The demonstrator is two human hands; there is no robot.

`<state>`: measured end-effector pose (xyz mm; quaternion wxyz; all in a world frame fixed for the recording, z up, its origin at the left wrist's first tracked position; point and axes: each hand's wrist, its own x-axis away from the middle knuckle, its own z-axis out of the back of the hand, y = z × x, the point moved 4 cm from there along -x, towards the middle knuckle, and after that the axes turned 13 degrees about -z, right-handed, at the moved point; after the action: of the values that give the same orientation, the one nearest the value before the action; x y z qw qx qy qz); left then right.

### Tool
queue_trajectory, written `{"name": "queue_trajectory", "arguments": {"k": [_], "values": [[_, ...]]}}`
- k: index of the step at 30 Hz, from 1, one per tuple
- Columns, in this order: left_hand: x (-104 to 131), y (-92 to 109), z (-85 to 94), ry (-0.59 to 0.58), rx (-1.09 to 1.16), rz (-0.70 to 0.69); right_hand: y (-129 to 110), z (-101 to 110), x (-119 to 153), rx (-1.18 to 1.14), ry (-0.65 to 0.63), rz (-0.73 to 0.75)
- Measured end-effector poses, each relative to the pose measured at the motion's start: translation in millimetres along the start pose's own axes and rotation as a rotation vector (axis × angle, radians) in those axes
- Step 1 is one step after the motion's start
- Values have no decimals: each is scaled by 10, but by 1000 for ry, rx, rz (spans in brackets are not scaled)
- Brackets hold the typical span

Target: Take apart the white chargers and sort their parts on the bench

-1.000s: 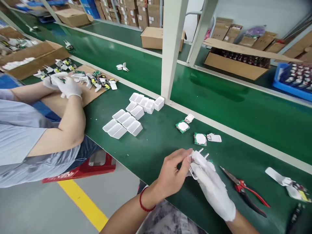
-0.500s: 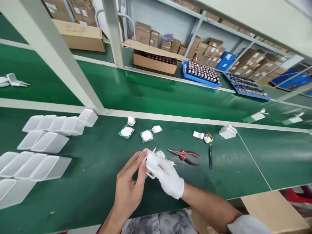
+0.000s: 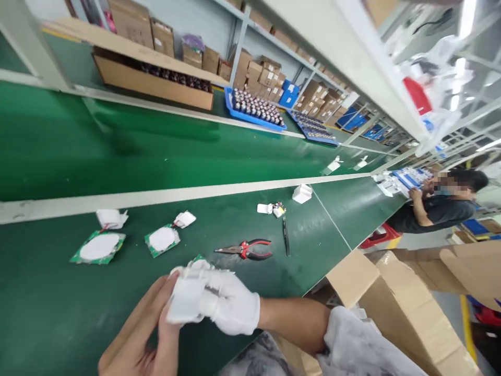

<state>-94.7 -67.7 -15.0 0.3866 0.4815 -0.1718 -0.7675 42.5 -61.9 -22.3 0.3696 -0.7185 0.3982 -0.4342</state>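
On white casing — left hand, right hand clamped — long axis slanting near-left.

Left grip beside gloved right grip

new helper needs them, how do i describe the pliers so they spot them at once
On the near green bench, find the gloved right hand holding a white part. The pliers lie just beyond it, left of a thin black tool. Unlike that tool, they have red-and-black handles spreading from a pivot and a pointed metal nose.
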Motion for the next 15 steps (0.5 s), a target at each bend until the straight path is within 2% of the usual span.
{"name": "queue_trajectory", "arguments": {"k": [2,4,6,10,12,15], "values": [[-66,63,-8,60,-11,100,-81,2,33,46,46,8],[-190,113,-36,103,31,131,-126,37,18,29,85,-39],[-320,82,-72,95,108,177,-142,88,-21,-1,104,-104],[-432,-56,-37,111,259,302,-175,101,-44,12,-9,-195],[-423,-74,1,128,284,306,-188,77,-30,31,-25,-208],[-387,-57,32,149,257,244,-163,37,-34,52,36,-192]]}}
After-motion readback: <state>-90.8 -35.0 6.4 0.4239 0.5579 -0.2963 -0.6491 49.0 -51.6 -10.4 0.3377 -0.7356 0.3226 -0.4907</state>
